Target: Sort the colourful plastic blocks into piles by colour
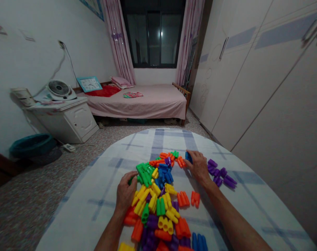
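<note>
The left hand (pixel 126 192) rests at the 9 o'clock edge of a heaped pile of glossy multicoloured plastic tube-shaped blocks (pixel 155 198). Its curled fingers (pixel 132 176) lie over a cluster of bright green blocks (pixel 144 175), but I cannot tell whether they grip one. The right hand (pixel 198 167) sits at the pile's 2 o'clock side, its fingers (pixel 193 157) closed around a dark blue block (pixel 189 157), which is partly hidden. Just beyond that hand, at 3 o'clock, lies a loose group of purple blocks (pixel 220 173), and two orange block clusters (pixel 187 199) sit just below it.

Everything lies on a round surface (pixel 90 209) covered in white cloth with blue-grey checks. At 12 o'clock, a bed with a pink cover (pixel 148 104) stands beneath a dark window (pixel 153 35). A white bedside cabinet (pixel 74 120) carrying a small white fan (pixel 59 90) stands at 10 o'clock, and tall cream wardrobe doors (pixel 263 80) line 2 o'clock.
</note>
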Action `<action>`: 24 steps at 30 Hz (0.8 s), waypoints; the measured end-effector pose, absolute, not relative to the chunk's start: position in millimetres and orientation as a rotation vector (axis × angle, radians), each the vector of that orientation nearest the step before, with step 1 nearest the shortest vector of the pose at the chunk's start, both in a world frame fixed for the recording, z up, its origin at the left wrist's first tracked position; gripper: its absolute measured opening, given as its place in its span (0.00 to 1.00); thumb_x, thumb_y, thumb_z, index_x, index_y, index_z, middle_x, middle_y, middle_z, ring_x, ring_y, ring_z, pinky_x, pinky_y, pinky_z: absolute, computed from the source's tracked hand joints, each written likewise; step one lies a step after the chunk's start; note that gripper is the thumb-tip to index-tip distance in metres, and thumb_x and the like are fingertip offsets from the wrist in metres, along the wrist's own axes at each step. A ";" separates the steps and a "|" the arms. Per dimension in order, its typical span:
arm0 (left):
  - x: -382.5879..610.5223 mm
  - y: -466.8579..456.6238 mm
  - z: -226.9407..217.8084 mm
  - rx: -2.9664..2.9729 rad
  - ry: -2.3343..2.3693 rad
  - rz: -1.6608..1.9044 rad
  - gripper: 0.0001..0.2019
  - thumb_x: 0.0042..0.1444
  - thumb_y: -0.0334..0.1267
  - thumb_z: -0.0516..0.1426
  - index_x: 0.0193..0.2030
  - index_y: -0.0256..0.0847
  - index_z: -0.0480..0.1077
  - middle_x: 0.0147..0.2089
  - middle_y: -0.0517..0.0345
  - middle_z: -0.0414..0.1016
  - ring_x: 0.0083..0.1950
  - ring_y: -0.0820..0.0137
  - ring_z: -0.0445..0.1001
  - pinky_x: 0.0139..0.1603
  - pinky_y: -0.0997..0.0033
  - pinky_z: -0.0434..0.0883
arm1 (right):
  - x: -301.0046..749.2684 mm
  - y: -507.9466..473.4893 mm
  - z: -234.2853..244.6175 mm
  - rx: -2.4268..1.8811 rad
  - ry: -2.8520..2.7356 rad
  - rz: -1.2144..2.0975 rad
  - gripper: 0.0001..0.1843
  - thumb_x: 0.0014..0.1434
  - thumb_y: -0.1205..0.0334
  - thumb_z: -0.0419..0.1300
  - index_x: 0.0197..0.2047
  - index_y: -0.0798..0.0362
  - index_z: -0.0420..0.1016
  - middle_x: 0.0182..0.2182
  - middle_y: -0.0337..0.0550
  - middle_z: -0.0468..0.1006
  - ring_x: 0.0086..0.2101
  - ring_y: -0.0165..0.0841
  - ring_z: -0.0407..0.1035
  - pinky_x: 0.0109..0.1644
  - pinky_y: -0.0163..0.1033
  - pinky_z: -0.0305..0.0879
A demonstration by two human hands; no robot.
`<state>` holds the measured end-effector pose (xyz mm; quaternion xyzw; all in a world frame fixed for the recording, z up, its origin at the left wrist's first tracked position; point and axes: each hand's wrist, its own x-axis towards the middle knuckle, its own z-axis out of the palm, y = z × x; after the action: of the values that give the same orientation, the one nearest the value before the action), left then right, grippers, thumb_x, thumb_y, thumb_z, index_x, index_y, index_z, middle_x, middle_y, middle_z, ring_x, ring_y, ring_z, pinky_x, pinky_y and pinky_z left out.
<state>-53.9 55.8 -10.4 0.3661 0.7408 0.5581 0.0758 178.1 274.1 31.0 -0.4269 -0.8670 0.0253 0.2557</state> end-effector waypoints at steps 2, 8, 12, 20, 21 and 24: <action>-54.2 55.7 -10.5 1.105 2.222 1.668 0.15 0.51 0.47 0.53 0.36 0.40 0.75 0.42 0.50 0.77 0.47 0.61 0.73 0.54 0.59 0.69 | 185.2 288.3 30.6 -1.251 -2.330 0.064 0.22 0.60 0.59 0.57 0.57 0.54 0.67 0.50 0.51 0.72 0.49 0.43 0.63 0.50 0.46 0.58; -58.2 55.3 -16.7 1.120 2.229 1.650 0.16 0.51 0.48 0.54 0.38 0.40 0.76 0.43 0.51 0.77 0.47 0.61 0.74 0.54 0.58 0.69 | 198.9 286.8 28.3 -1.288 -2.439 -0.038 0.25 0.58 0.61 0.59 0.59 0.52 0.66 0.56 0.53 0.66 0.55 0.45 0.61 0.53 0.46 0.59; -58.7 54.8 -18.6 1.123 2.213 1.660 0.15 0.52 0.47 0.54 0.38 0.41 0.76 0.43 0.51 0.77 0.48 0.61 0.73 0.54 0.59 0.68 | 204.2 266.5 34.8 -1.467 -2.377 -0.082 0.28 0.56 0.62 0.61 0.60 0.50 0.63 0.52 0.52 0.66 0.43 0.41 0.69 0.40 0.40 0.63; -53.4 55.1 -11.6 1.103 2.214 1.666 0.15 0.52 0.45 0.53 0.37 0.40 0.75 0.43 0.51 0.77 0.47 0.62 0.73 0.54 0.60 0.68 | 182.8 285.1 22.3 -1.528 -2.329 0.148 0.25 0.58 0.65 0.57 0.59 0.52 0.65 0.46 0.49 0.65 0.35 0.34 0.69 0.36 0.36 0.62; -53.3 55.2 -11.1 1.105 2.214 1.668 0.14 0.52 0.45 0.53 0.37 0.40 0.75 0.43 0.51 0.77 0.47 0.62 0.73 0.54 0.60 0.67 | 177.9 290.4 20.6 -1.519 -2.311 0.166 0.25 0.58 0.65 0.56 0.59 0.52 0.65 0.46 0.50 0.65 0.36 0.34 0.69 0.37 0.37 0.62; -53.7 55.2 -10.6 1.113 2.215 1.668 0.14 0.51 0.45 0.53 0.37 0.40 0.75 0.42 0.51 0.77 0.47 0.62 0.73 0.54 0.59 0.67 | 166.1 302.9 18.6 -1.503 -2.255 0.216 0.24 0.57 0.66 0.56 0.58 0.54 0.66 0.46 0.50 0.65 0.38 0.35 0.69 0.39 0.36 0.63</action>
<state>-53.7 55.2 -10.6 0.3714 0.7392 0.5565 0.0769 166.1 302.9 18.6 -0.5404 -0.8111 0.0778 0.2099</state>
